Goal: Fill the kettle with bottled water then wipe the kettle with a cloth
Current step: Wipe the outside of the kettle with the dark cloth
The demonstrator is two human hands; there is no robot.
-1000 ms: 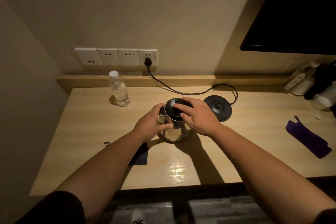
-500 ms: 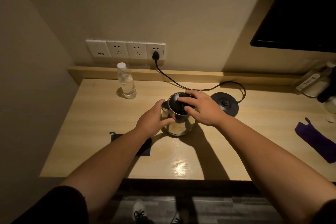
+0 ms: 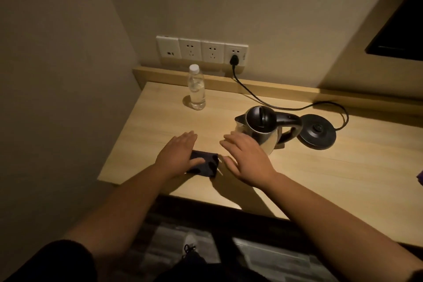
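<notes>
Steel kettle (image 3: 263, 129) upright, spout left, handle right.

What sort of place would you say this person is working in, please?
Probably a hotel room: a built-in wooden desk, a wall socket row, a small kettle with water bottle, and a wall-mounted screen.

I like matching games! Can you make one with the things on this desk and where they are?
Things:
1. water bottle
2. kettle
3. dark cloth
4. plug

Places:
A. in the wall socket
B. under the left hand
C. beside its round base
D. near the back wall, cap on

Pairs: 1-D, 2-C, 3-B, 4-A
</notes>
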